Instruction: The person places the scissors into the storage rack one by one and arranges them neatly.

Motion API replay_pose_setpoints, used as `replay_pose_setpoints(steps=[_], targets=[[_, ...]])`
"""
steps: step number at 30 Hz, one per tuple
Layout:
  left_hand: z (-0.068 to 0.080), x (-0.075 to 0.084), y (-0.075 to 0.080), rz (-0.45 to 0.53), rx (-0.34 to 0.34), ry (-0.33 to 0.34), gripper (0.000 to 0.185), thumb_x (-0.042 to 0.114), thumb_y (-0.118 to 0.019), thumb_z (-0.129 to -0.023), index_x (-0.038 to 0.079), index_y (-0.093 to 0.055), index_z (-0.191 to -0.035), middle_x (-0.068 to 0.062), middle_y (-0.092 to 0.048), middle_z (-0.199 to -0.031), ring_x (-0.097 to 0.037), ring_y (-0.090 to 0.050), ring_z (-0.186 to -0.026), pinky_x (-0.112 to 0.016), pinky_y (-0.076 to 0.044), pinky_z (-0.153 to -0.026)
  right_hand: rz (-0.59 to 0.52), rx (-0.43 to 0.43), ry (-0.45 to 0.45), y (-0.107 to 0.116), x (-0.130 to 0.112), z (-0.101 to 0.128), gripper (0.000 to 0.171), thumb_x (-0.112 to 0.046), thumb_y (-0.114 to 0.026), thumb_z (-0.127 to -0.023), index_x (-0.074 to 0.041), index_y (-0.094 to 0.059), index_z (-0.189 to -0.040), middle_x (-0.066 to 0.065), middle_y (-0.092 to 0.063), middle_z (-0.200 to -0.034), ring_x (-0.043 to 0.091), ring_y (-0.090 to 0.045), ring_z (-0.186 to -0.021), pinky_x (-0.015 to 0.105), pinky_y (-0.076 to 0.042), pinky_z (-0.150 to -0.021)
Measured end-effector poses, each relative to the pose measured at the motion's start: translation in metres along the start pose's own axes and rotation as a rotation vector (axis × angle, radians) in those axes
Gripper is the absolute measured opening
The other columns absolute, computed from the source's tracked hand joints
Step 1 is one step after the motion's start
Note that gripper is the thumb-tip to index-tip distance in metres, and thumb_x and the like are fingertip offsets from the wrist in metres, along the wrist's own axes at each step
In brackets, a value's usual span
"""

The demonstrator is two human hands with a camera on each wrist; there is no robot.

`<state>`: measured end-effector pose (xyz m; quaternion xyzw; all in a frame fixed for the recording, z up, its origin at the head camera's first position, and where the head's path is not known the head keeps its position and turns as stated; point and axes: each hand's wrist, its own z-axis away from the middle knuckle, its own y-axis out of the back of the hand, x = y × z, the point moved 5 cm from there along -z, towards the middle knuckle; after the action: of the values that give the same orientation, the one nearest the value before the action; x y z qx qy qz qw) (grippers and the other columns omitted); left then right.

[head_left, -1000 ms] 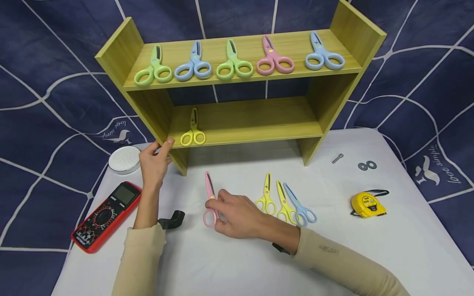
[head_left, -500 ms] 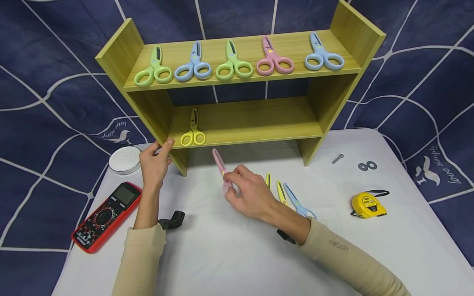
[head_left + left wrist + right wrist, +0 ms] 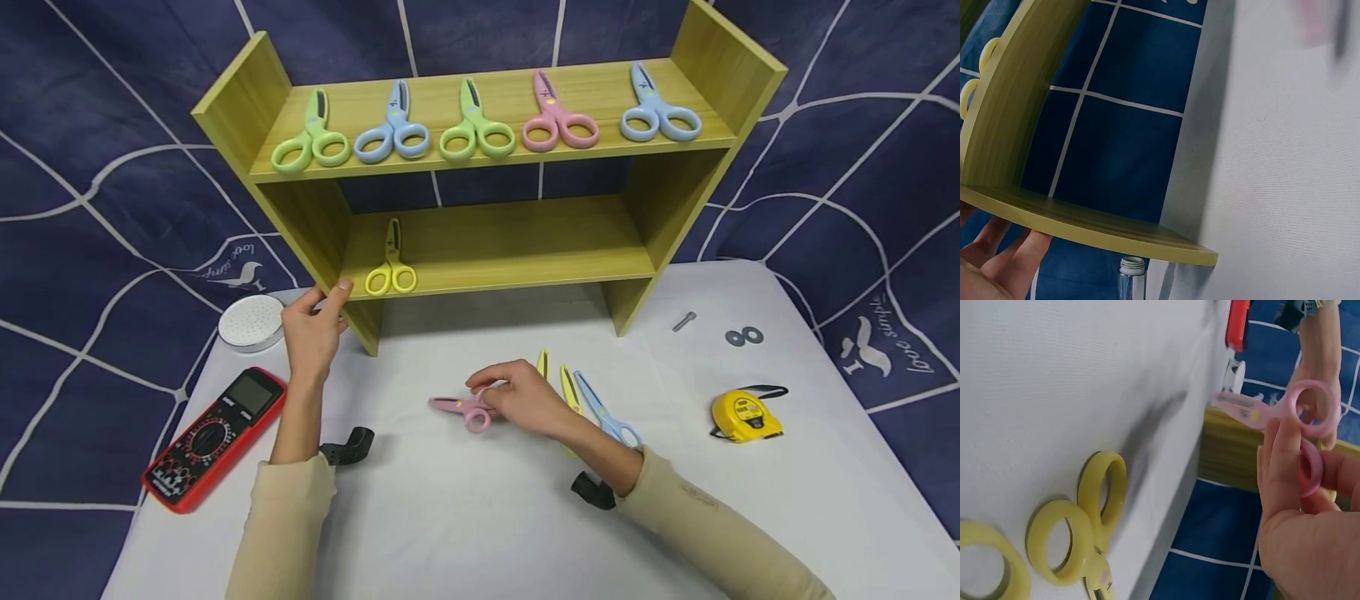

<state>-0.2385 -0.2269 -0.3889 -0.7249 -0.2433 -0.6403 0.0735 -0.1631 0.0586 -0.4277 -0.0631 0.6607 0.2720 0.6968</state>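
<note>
Two hands: right (image 3: 521, 400) pinching pink scissors (image 3: 465, 407), left (image 3: 311, 329) gripping shelf (image 3: 330, 242)

Glossy plastic pink scissors (image 3: 467, 407), wood-grain shelf (image 3: 495, 250)

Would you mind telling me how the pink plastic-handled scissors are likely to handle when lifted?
The pink plastic-handled scissors probably feel light and stiff: the right hand pinches them by one loop. Being flat, they likely won't roll, though the smooth plastic may slip.
</note>
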Motion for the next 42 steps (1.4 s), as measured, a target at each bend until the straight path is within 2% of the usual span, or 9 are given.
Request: replay_pose_setpoints(steps=[6,10,13,17,22,27,32,38,42], targets=[[-0.001,-0.002,-0.002,0.016,-0.007,0.003,0.042,0.036,-0.073,-0.09,0.006,-0.072,-0.12,-0.007,-0.065,-0.11,-0.011,-0.065,-0.08,-0.018,-0.056,-0.063,-0.094,-0.093,-0.028,-0.001,0.0,0.007,0.03,-0.018,-0.069,-0.093,-0.001,-0.069,-0.118,0.009,-0.074,-0.092,0.014,-0.068,-0.081,0.032,-0.052,-0.074],[-0.002,-0.002,-0.002,0.013,-0.003,-0.002,0.043,0.037,-0.072,-0.091,0.005,-0.072,-0.119,-0.007,-0.065,-0.111,-0.011,-0.064,-0.079,-0.017,-0.055,-0.063,-0.189,-0.045,0.042,0.0,-0.011,0.013,0.029,-0.018,-0.073,-0.091,-0.006,-0.07,-0.117,0.013,-0.073,-0.089,0.014,-0.066,-0.077,0.026,-0.048,-0.066],[-0.002,-0.002,-0.002,0.012,0.002,-0.008,0.043,0.038,-0.072,-0.091,0.005,-0.072,-0.118,-0.008,-0.065,-0.11,-0.011,-0.064,-0.077,-0.017,-0.055,-0.062,-0.255,0.059,0.207,0.003,-0.025,0.018,0.027,-0.009,-0.073,-0.089,-0.003,-0.07,-0.116,0.015,-0.072,-0.088,0.014,-0.064,-0.073,0.021,-0.047,-0.06],[-0.002,-0.002,-0.002,0.012,0.003,-0.014,0.043,0.038,-0.072,-0.091,0.004,-0.073,-0.117,-0.009,-0.066,-0.111,-0.012,-0.063,-0.074,-0.016,-0.054,-0.061,-0.328,0.199,0.541,0.009,-0.048,0.025,0.027,0.005,-0.072,-0.087,0.009,-0.066,-0.113,0.017,-0.069,-0.092,0.015,-0.067,-0.077,0.022,-0.054,-0.065],[-0.001,-0.002,-0.001,0.015,0.003,-0.006,0.043,0.038,-0.072,-0.09,0.004,-0.073,-0.117,-0.01,-0.066,-0.116,-0.011,-0.064,-0.074,-0.016,-0.055,-0.061,-0.335,0.362,0.83,0.017,-0.063,0.028,0.03,-0.001,-0.072,-0.089,0.019,-0.061,-0.109,0.028,-0.064,-0.1,0.016,-0.067,-0.088,0.023,-0.056,-0.072],[-0.001,-0.002,0.0,0.019,0.009,-0.006,0.043,0.038,-0.073,-0.09,0.004,-0.073,-0.116,-0.01,-0.066,-0.115,-0.011,-0.063,-0.072,-0.016,-0.054,-0.06,-0.19,0.529,0.853,0.025,-0.064,0.017,0.033,0.006,-0.072,-0.086,0.016,-0.06,-0.115,0.028,-0.065,-0.101,0.019,-0.068,-0.082,0.023,-0.057,-0.07],[-0.002,-0.003,0.0,0.019,0.013,-0.009,0.043,0.037,-0.073,-0.09,0.003,-0.073,-0.115,-0.01,-0.066,-0.115,-0.009,-0.062,-0.07,-0.016,-0.053,-0.059,-0.011,0.613,0.88,0.031,-0.064,-0.004,0.042,0.015,-0.074,-0.08,0.017,-0.058,-0.119,0.024,-0.064,-0.096,0.023,-0.065,-0.061,0.023,-0.055,-0.054],[-0.001,-0.002,0.001,0.019,0.013,-0.004,0.043,0.037,-0.073,-0.09,0.003,-0.073,-0.116,-0.011,-0.066,-0.118,-0.01,-0.064,-0.074,-0.016,-0.054,-0.06,0.279,0.717,0.852,0.035,-0.065,-0.032,0.046,-0.003,-0.081,-0.081,0.011,-0.062,-0.12,0.017,-0.069,-0.098,0.014,-0.054,-0.053,0.02,-0.046,-0.048],[-0.001,-0.002,0.001,0.022,0.015,-0.002,0.042,0.037,-0.073,-0.09,0.004,-0.073,-0.116,-0.011,-0.066,-0.117,-0.01,-0.064,-0.075,-0.016,-0.054,-0.06,0.263,0.728,0.782,0.036,-0.068,-0.044,0.04,-0.01,-0.077,-0.087,0.011,-0.063,-0.117,0.019,-0.068,-0.095,0.017,-0.061,-0.055,0.02,-0.05,-0.047]])
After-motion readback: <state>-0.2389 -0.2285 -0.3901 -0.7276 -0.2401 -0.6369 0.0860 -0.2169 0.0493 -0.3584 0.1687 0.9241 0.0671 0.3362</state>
